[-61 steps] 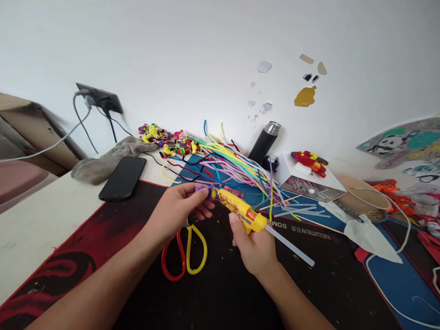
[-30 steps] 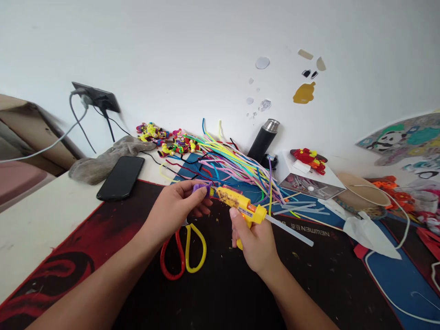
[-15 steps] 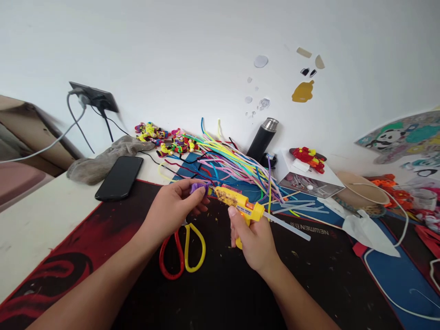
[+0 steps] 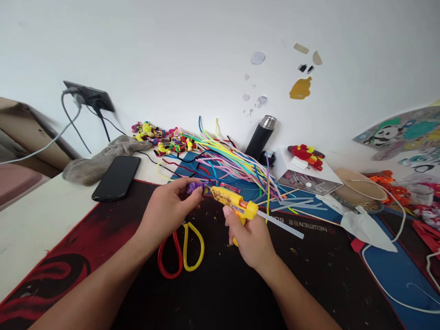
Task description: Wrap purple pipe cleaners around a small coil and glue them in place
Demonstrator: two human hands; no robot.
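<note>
My left hand [image 4: 173,201] pinches a small purple fuzzy piece [image 4: 194,187], which looks like coiled pipe cleaner; the fingers partly cover it. My right hand [image 4: 252,238] is wrapped round the handle of a yellow hot glue gun [image 4: 227,197]. The gun's nozzle points left, right at the purple piece; whether they touch I cannot tell. A clear glue stick [image 4: 282,224] sticks out of the gun's back end. Below my left hand lies a pair of scissors [image 4: 193,247] with one red and one yellow handle loop, its blades hidden behind the hand.
Behind my hands lies a heap of colourful pipe cleaners [image 4: 233,158], with small figures [image 4: 175,142] to its left. A black thermos [image 4: 259,137] leans by the wall. A phone [image 4: 117,178] is at left, a white drawer box [image 4: 305,176] at right. Loose glue sticks [image 4: 299,204] lie before the box.
The glue gun and my right hand have shifted slightly left, staying near the purple piece. Both hands keep their holds. The whole view has moved a little.
</note>
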